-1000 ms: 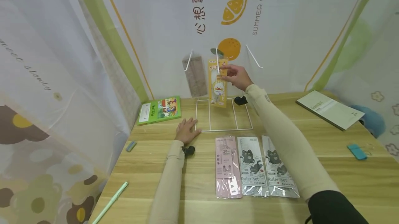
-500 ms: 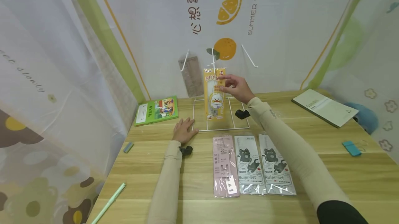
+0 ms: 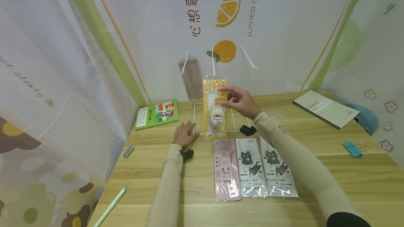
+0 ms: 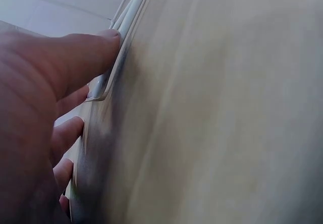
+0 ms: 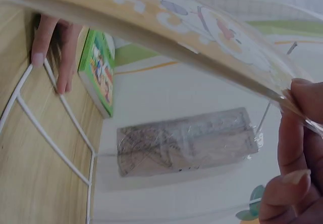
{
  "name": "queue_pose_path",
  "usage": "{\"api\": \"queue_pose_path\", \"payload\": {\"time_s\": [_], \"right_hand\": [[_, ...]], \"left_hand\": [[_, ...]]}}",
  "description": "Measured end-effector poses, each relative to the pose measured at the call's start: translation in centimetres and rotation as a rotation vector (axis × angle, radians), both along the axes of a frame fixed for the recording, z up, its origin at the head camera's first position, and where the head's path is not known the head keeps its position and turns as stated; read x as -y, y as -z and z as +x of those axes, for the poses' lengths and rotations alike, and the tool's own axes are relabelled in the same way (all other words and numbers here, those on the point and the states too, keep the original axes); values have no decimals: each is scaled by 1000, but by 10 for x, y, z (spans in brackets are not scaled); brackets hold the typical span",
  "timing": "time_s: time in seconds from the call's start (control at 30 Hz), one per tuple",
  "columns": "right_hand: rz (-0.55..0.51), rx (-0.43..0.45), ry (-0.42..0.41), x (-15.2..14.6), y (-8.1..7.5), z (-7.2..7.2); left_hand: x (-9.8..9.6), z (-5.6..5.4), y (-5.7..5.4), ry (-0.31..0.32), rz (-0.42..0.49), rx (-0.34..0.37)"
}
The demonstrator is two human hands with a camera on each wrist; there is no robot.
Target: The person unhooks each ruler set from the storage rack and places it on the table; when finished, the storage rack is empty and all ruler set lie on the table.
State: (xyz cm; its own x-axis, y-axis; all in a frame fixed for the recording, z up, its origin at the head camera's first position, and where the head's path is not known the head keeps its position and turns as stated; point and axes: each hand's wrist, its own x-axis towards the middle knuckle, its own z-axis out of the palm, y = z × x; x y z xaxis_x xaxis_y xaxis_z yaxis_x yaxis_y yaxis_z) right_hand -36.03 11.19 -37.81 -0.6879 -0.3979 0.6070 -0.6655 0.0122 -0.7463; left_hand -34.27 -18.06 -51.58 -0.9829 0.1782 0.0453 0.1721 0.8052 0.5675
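Observation:
A yellow duck-printed ruler-set package (image 3: 209, 97) stands upright in front of the rack's middle prong (image 3: 213, 64). My right hand (image 3: 242, 102) pinches its right edge between thumb and fingers. In the right wrist view the package (image 5: 166, 37) is seen nearly edge-on, with the hand (image 5: 303, 133) gripping one edge. My left hand (image 3: 184, 134) rests at the front left corner of the white wire rack (image 3: 233, 120), fingers spread. Its thumb touches the wire in the left wrist view (image 4: 103, 77). A brownish ruler package (image 3: 192, 79) hangs from the left prong (image 3: 184, 64).
A pink ruler package (image 3: 225, 171) and two cat-printed ruler sets (image 3: 251, 167) lie in front of the rack. A green book (image 3: 157, 114), an eraser (image 3: 128, 152) and a pen (image 3: 112, 204) are left. A notebook (image 3: 326, 109) and a teal binder clip (image 3: 352, 149) lie right.
My right hand has drawn the yellow package forward and down along the middle prong, to the prong's front end. The left hand has stayed on the rack; the head view has shifted slightly.

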Motion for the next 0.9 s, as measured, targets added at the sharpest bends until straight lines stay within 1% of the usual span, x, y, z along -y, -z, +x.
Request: {"api": "queue_pose_path", "payload": {"time_s": [0.23, 0.37, 0.43, 0.53, 0.57, 0.77, 0.9], "right_hand": [[-65, -19, -51, 3, -5, 14], [-88, 4, -85, 7, -7, 27], [-74, 26, -87, 10, -3, 34], [-22, 113, -87, 15, 10, 46], [3, 146, -74, 17, 16, 49], [156, 431, -24, 27, 52, 64], [230, 594, -25, 35, 70, 72]], "left_hand": [[0, 1, 2, 9, 7, 7], [0, 1, 2, 20, -13, 9], [1, 1, 1, 24, -29, 14], [1, 0, -1, 29, -39, 22], [1, 0, -2, 30, -39, 24], [1, -1, -4, 43, -45, 33], [1, -1, -5, 47, -39, 34]]}}
